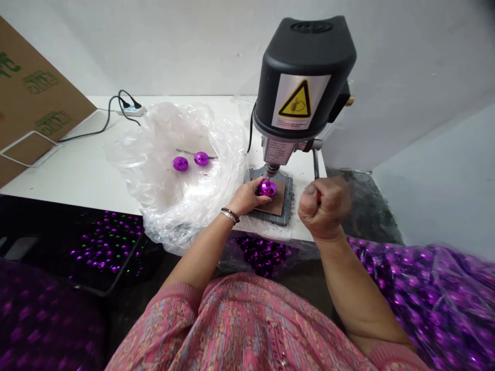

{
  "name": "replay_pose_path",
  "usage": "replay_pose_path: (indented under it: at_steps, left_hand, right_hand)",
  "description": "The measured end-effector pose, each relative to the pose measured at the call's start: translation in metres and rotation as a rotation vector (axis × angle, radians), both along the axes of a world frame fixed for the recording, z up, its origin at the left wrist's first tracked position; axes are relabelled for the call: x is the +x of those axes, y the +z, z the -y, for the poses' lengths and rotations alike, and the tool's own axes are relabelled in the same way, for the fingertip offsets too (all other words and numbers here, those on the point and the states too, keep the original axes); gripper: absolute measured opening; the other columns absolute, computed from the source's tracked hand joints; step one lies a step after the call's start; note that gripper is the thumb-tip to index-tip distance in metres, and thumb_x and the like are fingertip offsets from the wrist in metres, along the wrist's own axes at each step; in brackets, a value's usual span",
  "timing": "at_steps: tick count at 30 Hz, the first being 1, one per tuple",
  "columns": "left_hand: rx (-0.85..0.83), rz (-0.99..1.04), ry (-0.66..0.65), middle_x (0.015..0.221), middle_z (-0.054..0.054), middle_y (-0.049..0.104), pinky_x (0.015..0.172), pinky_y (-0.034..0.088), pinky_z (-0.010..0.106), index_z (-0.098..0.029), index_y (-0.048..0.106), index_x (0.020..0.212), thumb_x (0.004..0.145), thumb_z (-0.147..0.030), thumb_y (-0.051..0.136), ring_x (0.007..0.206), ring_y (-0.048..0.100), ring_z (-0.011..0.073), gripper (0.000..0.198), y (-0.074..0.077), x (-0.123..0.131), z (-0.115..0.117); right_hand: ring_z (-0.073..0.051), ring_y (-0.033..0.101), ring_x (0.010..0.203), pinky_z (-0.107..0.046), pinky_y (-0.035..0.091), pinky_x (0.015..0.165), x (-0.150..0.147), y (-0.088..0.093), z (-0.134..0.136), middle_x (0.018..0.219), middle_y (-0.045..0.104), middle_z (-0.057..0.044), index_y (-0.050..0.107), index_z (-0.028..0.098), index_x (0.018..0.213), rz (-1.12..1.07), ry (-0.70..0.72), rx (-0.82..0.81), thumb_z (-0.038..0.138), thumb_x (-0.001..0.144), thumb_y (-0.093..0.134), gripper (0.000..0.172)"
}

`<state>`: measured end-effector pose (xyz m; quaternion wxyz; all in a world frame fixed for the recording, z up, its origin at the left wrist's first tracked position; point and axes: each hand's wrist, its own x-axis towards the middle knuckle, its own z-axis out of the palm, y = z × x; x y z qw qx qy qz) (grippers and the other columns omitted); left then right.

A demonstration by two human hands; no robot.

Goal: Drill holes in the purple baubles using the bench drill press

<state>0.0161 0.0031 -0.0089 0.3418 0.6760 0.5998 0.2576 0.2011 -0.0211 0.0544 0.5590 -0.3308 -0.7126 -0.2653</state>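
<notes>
A shiny purple ball (266,188) sits on a brown board (276,205) over the grey base plate (286,198) of a drill press (305,77). Fingers and thumb of my left hand (248,197) are closed around the ball's left side, directly under the chuck (272,170). My right hand (326,206) makes a fist around the end of the press's feed lever (316,164); a bit of red shows between the fingers. Whether the drill tip touches the ball I cannot make out.
Left of the press, a clear plastic bag (135,149) lies spread, with two purple balls (180,164) and a thin metal rod (185,151) inside its opening. A power strip (133,110) and cardboard box (38,98) stand further left. Bagged purple balls (433,293) fill the lower right.
</notes>
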Motion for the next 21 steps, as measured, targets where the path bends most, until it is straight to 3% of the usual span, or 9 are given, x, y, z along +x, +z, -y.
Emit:
replay_pose_path:
  at_steps: [4, 9, 13, 16, 18, 21]
  left_hand:
    - [0.000, 0.004, -0.012, 0.118, 0.007, 0.072, 0.093, 0.050, 0.033, -0.018, 0.059, 0.134, 0.072, -0.025, 0.079, 0.102, 0.067, 0.0230, 0.065, 0.001, 0.001, -0.001]
    - [0.034, 0.032, -0.015, 0.123, 0.009, 0.069, 0.099, 0.049, 0.035, -0.016, 0.055, 0.137, 0.073, -0.019, 0.073, 0.110, 0.065, 0.0233, 0.067, 0.000, 0.002, 0.010]
    - [0.082, 0.059, -0.208, 0.133, 0.010, 0.063, 0.103, 0.049, 0.036, -0.019, 0.057, 0.135, 0.068, -0.012, 0.072, 0.119, 0.061, 0.0232, 0.069, 0.009, -0.010, 0.047]
    - [0.050, 0.061, -0.359, 0.133, 0.009, 0.064, 0.090, 0.055, 0.032, -0.024, 0.056, 0.137, 0.069, -0.018, 0.075, 0.100, 0.067, 0.0182, 0.071, 0.028, -0.034, 0.068]
    - [0.054, 0.054, -0.272, 0.121, 0.006, 0.070, 0.078, 0.056, 0.029, -0.026, 0.059, 0.134, 0.078, -0.024, 0.069, 0.082, 0.066, 0.0131, 0.057, 0.041, -0.060, 0.062]
    - [0.166, -0.009, 0.166, 0.106, 0.007, 0.073, 0.072, 0.053, 0.027, -0.017, 0.062, 0.127, 0.093, -0.026, 0.050, 0.075, 0.062, 0.0117, 0.038, 0.051, -0.111, 0.017]
  right_hand:
    - [-0.010, 0.044, 0.065, -0.025, 0.036, 0.062, -0.005, 0.006, -0.001, 0.071, 0.049, 0.000, 0.046, 0.020, 0.088, -0.096, 0.016, -0.016, 0.016, 0.088, 0.045, 0.004]
    - [-0.005, 0.043, 0.061, -0.022, 0.036, 0.061, -0.007, 0.055, -0.012, 0.068, 0.047, 0.001, 0.050, 0.015, 0.082, -0.285, 0.019, -0.212, 0.027, 0.097, 0.039, 0.022]
    - [-0.004, 0.044, 0.063, -0.023, 0.038, 0.063, -0.005, 0.074, -0.016, 0.070, 0.050, 0.001, 0.053, 0.013, 0.080, -0.329, 0.011, -0.320, 0.037, 0.096, 0.043, 0.030]
    - [-0.006, 0.048, 0.063, -0.025, 0.037, 0.062, -0.003, 0.070, -0.015, 0.069, 0.052, 0.001, 0.056, 0.015, 0.080, -0.339, -0.025, -0.322, 0.039, 0.093, 0.045, 0.030]
    - [-0.007, 0.051, 0.065, -0.027, 0.037, 0.062, -0.002, 0.066, -0.015, 0.072, 0.055, 0.000, 0.057, 0.016, 0.081, -0.346, -0.053, -0.332, 0.040, 0.091, 0.046, 0.028]
    - [-0.009, 0.053, 0.065, -0.029, 0.037, 0.061, 0.000, 0.063, -0.016, 0.073, 0.057, -0.001, 0.058, 0.016, 0.079, -0.365, -0.071, -0.348, 0.039, 0.087, 0.048, 0.026]
